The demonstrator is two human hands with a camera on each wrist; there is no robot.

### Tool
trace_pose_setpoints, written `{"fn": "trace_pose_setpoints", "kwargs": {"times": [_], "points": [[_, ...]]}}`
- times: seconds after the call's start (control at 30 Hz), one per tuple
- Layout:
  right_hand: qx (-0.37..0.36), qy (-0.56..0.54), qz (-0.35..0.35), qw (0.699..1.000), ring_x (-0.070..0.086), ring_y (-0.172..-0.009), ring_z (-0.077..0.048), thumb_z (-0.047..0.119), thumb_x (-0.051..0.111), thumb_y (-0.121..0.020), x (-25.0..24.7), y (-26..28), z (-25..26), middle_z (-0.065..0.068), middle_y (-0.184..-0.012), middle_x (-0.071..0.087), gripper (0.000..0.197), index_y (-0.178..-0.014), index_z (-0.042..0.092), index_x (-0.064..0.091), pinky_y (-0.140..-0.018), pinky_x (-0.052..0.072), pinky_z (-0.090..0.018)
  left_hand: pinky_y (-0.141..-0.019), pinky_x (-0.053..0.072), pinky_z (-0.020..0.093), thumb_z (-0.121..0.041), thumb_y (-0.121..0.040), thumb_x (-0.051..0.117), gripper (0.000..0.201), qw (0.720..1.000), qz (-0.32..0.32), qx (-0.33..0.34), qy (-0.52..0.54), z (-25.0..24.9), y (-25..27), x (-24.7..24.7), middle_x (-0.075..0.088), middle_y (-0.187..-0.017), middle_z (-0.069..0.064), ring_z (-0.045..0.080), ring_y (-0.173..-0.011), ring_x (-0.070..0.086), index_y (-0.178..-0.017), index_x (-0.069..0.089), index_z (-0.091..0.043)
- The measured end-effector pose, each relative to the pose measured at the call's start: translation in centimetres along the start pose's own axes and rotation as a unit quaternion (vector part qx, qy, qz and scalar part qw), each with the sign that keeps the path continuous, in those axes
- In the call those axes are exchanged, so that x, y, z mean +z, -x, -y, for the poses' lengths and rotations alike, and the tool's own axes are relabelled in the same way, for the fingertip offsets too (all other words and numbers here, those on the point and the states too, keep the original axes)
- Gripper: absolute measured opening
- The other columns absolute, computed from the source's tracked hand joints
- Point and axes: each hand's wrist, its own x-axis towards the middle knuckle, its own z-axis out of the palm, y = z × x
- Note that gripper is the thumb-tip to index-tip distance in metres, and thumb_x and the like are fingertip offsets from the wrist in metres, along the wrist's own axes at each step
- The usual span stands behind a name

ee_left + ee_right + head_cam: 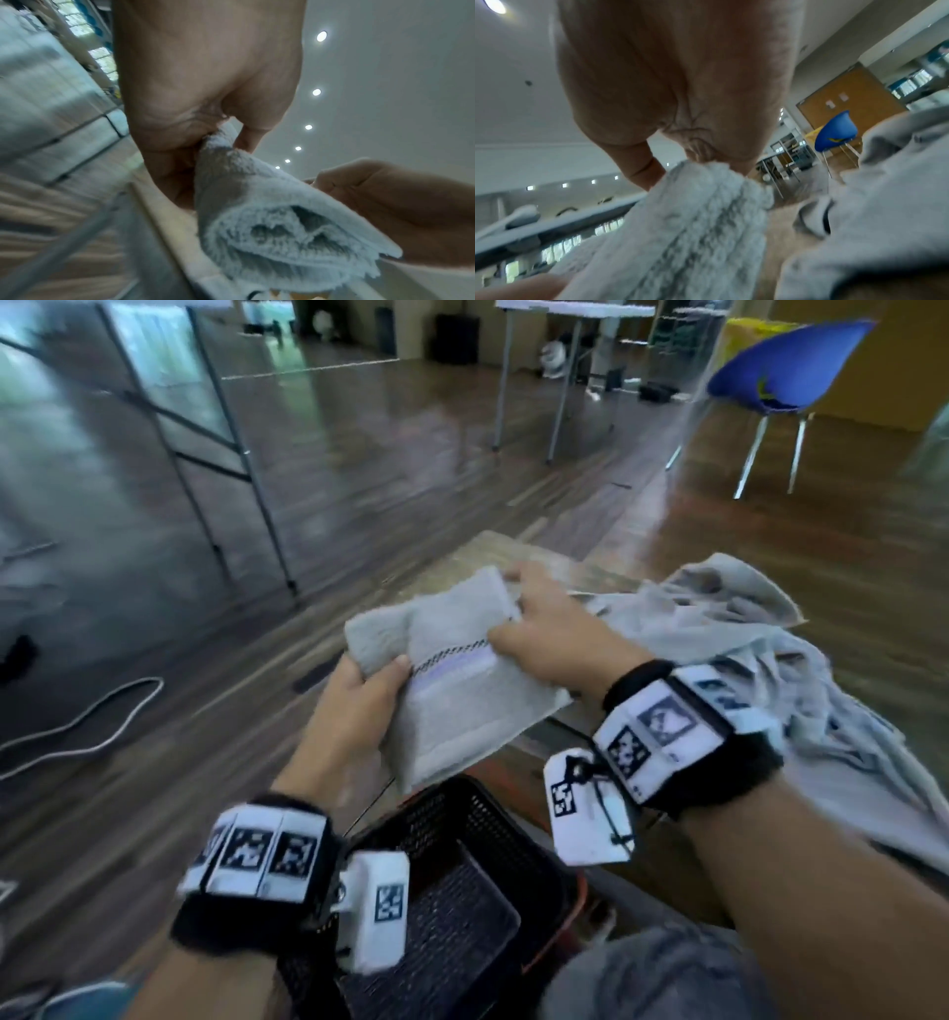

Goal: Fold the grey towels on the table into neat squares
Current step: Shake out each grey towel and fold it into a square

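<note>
A folded grey towel (452,670) with a dark stitched stripe is held in the air over the table's near-left corner, above a black basket. My left hand (359,695) grips its left edge, thumb on top. My right hand (534,629) pinches its far right edge. In the left wrist view the folded grey towel (270,219) shows its layered end, gripped by my left hand (205,113). In the right wrist view the folded grey towel (693,223) hangs from my right hand (680,113). A heap of crumpled grey towels (760,660) lies on the table at the right.
The black mesh basket (462,880) sits below the towel, close to my lap. The wooden table (493,552) has a bare far-left corner. A blue chair (791,367) stands far right, folding tables (226,418) far left, and a cable (92,721) lies on the floor.
</note>
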Motion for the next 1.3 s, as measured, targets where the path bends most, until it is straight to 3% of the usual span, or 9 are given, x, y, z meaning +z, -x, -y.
{"fn": "trace_pose_setpoints", "kwargs": {"times": [0.1,0.2,0.27,0.33,0.43,0.63,0.87,1.03,1.3], "points": [[0.046,0.007,0.097,0.994,0.052,-0.082,-0.009,0.016,0.053,-0.096,7.6,-1.6,-1.2,-0.006,-0.123,0.049,0.064,-0.153,0.016,0.023,-0.058,0.039,-0.025,-0.072,0.051,0.017,-0.01,-0.096,0.058,0.025,0.995,-0.061,-0.03,-0.071,5.8,0.6,-4.6,0.071,-0.102,-0.015,0.006,-0.096,0.067,-0.119,0.061,-0.02],[0.119,0.013,0.157,0.98,0.058,-0.106,-0.027,0.011,0.05,-0.095,15.4,-1.8,-4.4,-0.016,-0.134,0.053,0.068,-0.154,0.011,0.017,-0.074,0.044,-0.03,-0.091,0.054,0.034,-0.004,-0.094,0.054,0.03,0.985,-0.067,-0.096,-0.128,12.6,2.1,-7.9,0.07,-0.115,-0.004,0.014,-0.108,0.065,-0.121,0.062,-0.014],[0.177,0.016,0.176,0.968,0.059,-0.103,-0.028,0.009,0.05,-0.095,19.8,-0.9,-7.2,-0.017,-0.131,0.055,0.064,-0.152,0.008,0.021,-0.074,0.041,-0.027,-0.093,0.053,0.043,-0.008,-0.093,0.057,0.026,0.962,-0.085,-0.182,-0.184,16.8,3.5,-9.1,0.069,-0.114,0.007,0.023,-0.106,0.065,-0.119,0.061,-0.008],[0.224,0.025,0.195,0.955,0.06,-0.095,-0.028,0.008,0.051,-0.095,23.5,0.2,-9.9,-0.019,-0.126,0.058,0.061,-0.15,0.006,0.024,-0.071,0.041,-0.028,-0.097,0.05,0.044,-0.015,-0.093,0.06,0.048,0.928,-0.108,-0.291,-0.206,20.2,4.9,-9.3,0.061,-0.122,0.02,0.032,-0.107,0.061,-0.132,0.039,0.001],[0.272,0.052,0.22,0.936,0.061,-0.111,-0.036,0.007,0.053,-0.095,27.5,1.9,-13.7,-0.023,-0.128,0.059,0.062,-0.149,0.005,0.023,-0.08,0.048,-0.037,-0.094,0.048,0.042,-0.008,-0.088,0.063,0.063,0.909,-0.122,-0.343,-0.204,23.6,6.5,-8.5,0.055,-0.123,0.022,0.036,-0.107,0.059,-0.132,0.018,-0.005],[0.301,0.049,0.244,0.92,0.06,-0.115,-0.037,-0.002,0.049,-0.093,31.9,2.0,-17.8,-0.022,-0.128,0.058,0.054,-0.143,0.008,0.031,-0.089,0.049,-0.039,-0.09,0.041,0.03,-0.01,-0.091,0.055,0.03,0.847,-0.109,-0.446,-0.268,28.4,6.2,-8.0,0.053,-0.128,0.024,0.039,-0.115,0.054,-0.12,0.054,-0.006],[0.321,-0.014,0.304,0.897,0.052,-0.13,-0.033,-0.002,0.045,-0.096,35.1,1.5,-20.5,-0.017,-0.144,0.052,0.073,-0.16,0.014,0.014,-0.106,0.045,-0.037,-0.101,0.043,0.034,-0.015,-0.095,0.054,0.043,0.797,-0.097,-0.505,-0.316,33.0,4.0,-10.2,0.053,-0.136,0.028,0.04,-0.127,0.051,-0.13,0.054,0.008],[0.335,-0.011,0.317,0.887,0.05,-0.133,-0.032,0.001,0.044,-0.095,35.9,2.2,-22.2,-0.017,-0.147,0.049,0.06,-0.154,0.009,0.033,-0.107,0.043,-0.033,-0.104,0.041,0.034,-0.01,-0.093,0.051,0.042,0.794,-0.078,-0.49,-0.35,34.2,3.8,-10.6,0.051,-0.139,0.029,0.041,-0.128,0.049,-0.13,0.055,0.01],[0.326,0.071,0.367,0.869,0.039,-0.141,-0.033,0.014,0.046,-0.1,37.3,2.6,-22.7,-0.016,-0.156,0.035,0.052,-0.151,0.01,0.038,-0.114,0.037,-0.035,-0.103,0.042,0.037,-0.012,-0.093,0.056,0.045,0.802,-0.129,-0.441,-0.382,33.2,4.2,-8.7,0.03,-0.143,0.023,0.043,-0.12,0.05,-0.132,0.044,0.004]]}}
